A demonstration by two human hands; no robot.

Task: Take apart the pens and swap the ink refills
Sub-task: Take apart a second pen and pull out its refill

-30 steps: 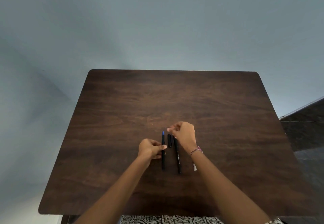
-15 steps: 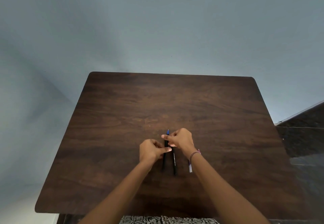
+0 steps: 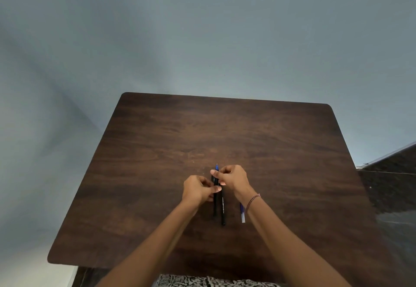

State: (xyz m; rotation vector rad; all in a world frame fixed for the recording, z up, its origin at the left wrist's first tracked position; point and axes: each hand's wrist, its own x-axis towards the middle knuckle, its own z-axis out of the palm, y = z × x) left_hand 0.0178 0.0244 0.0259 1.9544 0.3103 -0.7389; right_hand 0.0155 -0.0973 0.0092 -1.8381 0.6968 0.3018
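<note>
Refill (image 3: pixel 242 215), clear with blue ink, lies nearest on the table (image 3: pixel 135 196), just by the right wrist. Beside it a black barrel (image 3: pixel 222 210) lies loose. The left hand (image 3: pixel 197 189) pinches the other pen (image 3: pixel 215 196) mid-body; the right hand (image 3: pixel 231 177) pinches its front section below the blue tip (image 3: pixel 217 167). Best to twist gently with the body braced, so nothing rolls off.
</note>
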